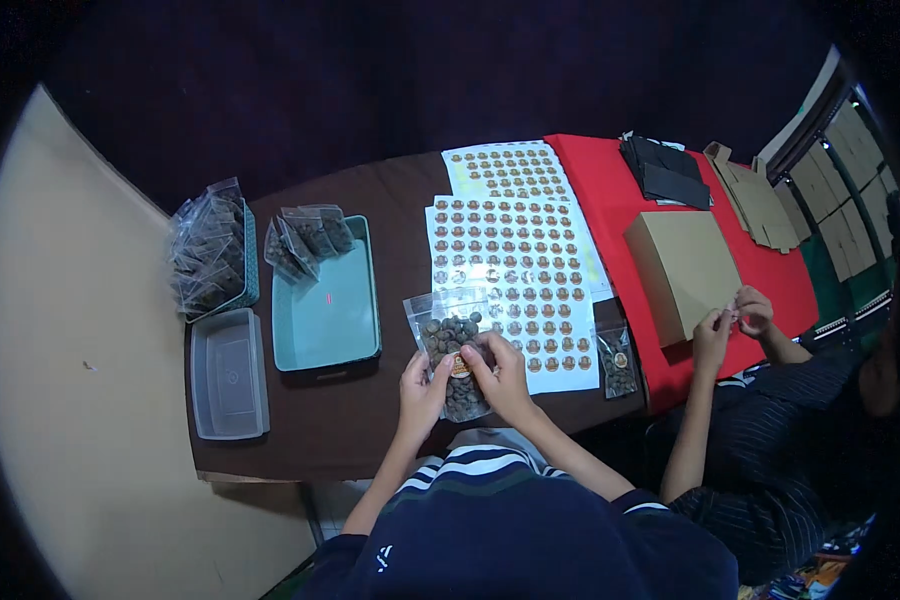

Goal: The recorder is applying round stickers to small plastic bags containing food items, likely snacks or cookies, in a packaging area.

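Observation:
A clear plastic pouch filled with small dark round pieces is held upright at the table's near edge. My left hand grips its left side and my right hand grips its right side. Both thumbs lean in over the pouch's front, beside a round orange-brown sticker stuck on it. The fingers behind the pouch are hidden. Just beyond and to the right lies a white sheet of round stickers, with several spots bare near its left side. Another such sheet lies partly under it.
On the left stand a teal tray with several filled pouches, a basket heaped with more, and a clear plastic container. A stickered pouch lies right. A co-worker's hands pinch something small by a cardboard box on red cloth.

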A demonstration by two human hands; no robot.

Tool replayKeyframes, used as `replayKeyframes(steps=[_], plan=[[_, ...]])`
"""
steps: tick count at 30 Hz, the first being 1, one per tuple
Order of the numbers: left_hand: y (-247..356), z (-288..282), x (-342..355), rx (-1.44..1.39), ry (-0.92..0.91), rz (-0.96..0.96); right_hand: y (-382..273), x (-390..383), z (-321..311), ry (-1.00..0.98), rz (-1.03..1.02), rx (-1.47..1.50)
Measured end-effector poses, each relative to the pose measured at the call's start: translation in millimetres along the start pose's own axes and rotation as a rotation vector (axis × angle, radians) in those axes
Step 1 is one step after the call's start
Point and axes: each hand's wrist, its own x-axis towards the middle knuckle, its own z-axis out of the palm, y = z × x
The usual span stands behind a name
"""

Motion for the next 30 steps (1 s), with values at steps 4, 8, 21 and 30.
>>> replayKeyframes(steps=[4, 8, 21, 30], plan=[[4, 9, 4, 0.226, 0.078, 0.214, -4, 0, -3, -0.018, -0.019, -0.091], [-6, 8, 6, 0.195, 0.083, 0.225, 2, -1, -1, -0.030, 0.056, 0.025], [7, 4, -2, 0.264, -0.048, 0.205, 10, 4, -10, -0.188, -0.015, -0.005], [8, -2, 2, 0.144, -0.092, 0.188, 25, 7, -16, -0.327, 0.114, 0.215]])
